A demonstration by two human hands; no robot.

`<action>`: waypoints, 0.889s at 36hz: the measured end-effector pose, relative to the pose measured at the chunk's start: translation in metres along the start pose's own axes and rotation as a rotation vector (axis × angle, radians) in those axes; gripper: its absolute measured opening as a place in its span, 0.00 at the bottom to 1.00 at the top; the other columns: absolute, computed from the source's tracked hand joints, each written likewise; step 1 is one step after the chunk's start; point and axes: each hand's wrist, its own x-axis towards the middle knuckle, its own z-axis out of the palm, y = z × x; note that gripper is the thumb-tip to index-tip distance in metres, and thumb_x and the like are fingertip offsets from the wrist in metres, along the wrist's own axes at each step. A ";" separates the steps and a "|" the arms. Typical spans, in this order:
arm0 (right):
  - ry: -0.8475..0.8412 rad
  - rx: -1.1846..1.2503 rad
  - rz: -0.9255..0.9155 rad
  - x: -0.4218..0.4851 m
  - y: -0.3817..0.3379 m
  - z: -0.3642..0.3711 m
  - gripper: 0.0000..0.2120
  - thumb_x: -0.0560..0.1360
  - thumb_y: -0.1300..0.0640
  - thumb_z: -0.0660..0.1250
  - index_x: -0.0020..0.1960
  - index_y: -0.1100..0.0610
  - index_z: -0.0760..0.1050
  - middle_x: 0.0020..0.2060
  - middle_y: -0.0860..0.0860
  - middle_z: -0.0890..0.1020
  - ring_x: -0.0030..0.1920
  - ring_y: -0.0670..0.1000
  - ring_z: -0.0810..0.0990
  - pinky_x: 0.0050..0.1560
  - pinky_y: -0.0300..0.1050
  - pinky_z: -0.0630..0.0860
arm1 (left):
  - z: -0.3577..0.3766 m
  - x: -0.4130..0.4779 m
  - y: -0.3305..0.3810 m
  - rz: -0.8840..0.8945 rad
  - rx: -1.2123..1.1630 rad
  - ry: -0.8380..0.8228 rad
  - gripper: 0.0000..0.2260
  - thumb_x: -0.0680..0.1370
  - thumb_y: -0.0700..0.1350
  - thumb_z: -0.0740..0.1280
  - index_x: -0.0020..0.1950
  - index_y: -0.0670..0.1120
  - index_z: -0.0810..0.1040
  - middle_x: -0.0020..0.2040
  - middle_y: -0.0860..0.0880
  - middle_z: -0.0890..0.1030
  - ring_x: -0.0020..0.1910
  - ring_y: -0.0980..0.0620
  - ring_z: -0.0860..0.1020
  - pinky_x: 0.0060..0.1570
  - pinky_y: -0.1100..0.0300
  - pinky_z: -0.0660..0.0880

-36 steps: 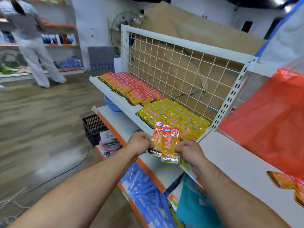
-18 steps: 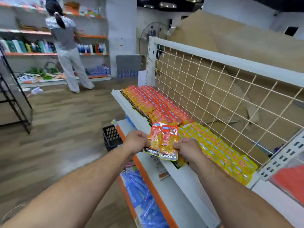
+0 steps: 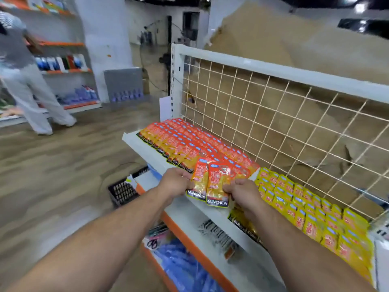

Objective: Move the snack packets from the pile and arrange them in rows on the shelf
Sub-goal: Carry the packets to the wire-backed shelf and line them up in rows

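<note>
Held: orange snack packets [image 3: 212, 183], frame centre | left hand [image 3: 175, 182] and right hand [image 3: 242, 191] pinching opposite edges | Advice: keeping them overlapped, lowering flush beside orange row [image 3: 189, 142] on shelf [image 3: 147, 150].

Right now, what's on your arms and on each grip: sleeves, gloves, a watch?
The left forearm and right forearm are bare to the frame edge: no sleeves show. The left grip and right grip are gloveless bare hands. No watch, band or marking shows on either wrist; rings cannot be judged.
</note>
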 end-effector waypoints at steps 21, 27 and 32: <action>0.124 0.047 0.095 0.078 -0.025 0.035 0.18 0.74 0.61 0.73 0.32 0.53 0.67 0.30 0.54 0.69 0.30 0.51 0.66 0.32 0.44 0.60 | -0.016 0.129 0.017 0.091 0.344 -0.117 0.07 0.70 0.38 0.76 0.44 0.44 0.80 0.47 0.46 0.83 0.49 0.47 0.81 0.47 0.57 0.77; 0.116 0.029 0.142 0.093 -0.021 0.029 0.20 0.74 0.61 0.73 0.32 0.53 0.65 0.24 0.50 0.66 0.22 0.48 0.63 0.26 0.40 0.57 | -0.008 0.135 0.021 0.153 0.583 -0.106 0.04 0.70 0.38 0.73 0.41 0.43 0.79 0.44 0.45 0.83 0.42 0.48 0.79 0.45 0.56 0.78; 0.112 0.009 0.150 0.103 -0.024 0.029 0.23 0.73 0.61 0.74 0.30 0.51 0.62 0.26 0.50 0.66 0.27 0.50 0.62 0.29 0.42 0.58 | -0.007 0.138 0.025 0.235 0.741 -0.105 0.07 0.71 0.37 0.68 0.47 0.36 0.80 0.45 0.40 0.83 0.45 0.43 0.82 0.43 0.51 0.80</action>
